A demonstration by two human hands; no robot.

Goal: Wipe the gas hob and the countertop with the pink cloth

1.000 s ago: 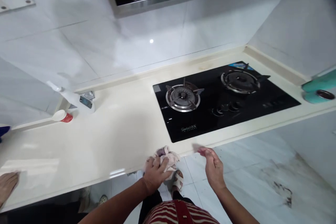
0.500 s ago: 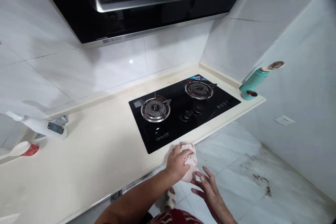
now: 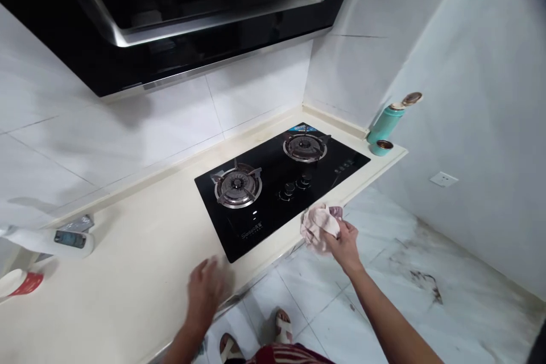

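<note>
My right hand (image 3: 344, 243) grips a crumpled pale pink cloth (image 3: 318, 227) over the counter's front edge, close to the front of the black gas stove (image 3: 273, 224). Folds of the cloth stick out ahead of the fingers. My left hand (image 3: 207, 289) is apart from the cloth, over the counter near the stove's front left corner. Motion smears its fingers; nothing shows in it. The stove has two round burners and two black knobs.
A black range hood (image 3: 179, 51) hangs above the stove. A turquoise flask (image 3: 386, 125) with its lid up stands at the right end beside a small turquoise cup (image 3: 381, 149). A white spray bottle (image 3: 63, 242) and a red-and-white scoop (image 3: 25, 283) are at the left.
The cloth has passed from my left hand to my right hand, which has moved up to the counter edge. My left hand has let go and moved left. The view has shifted.
</note>
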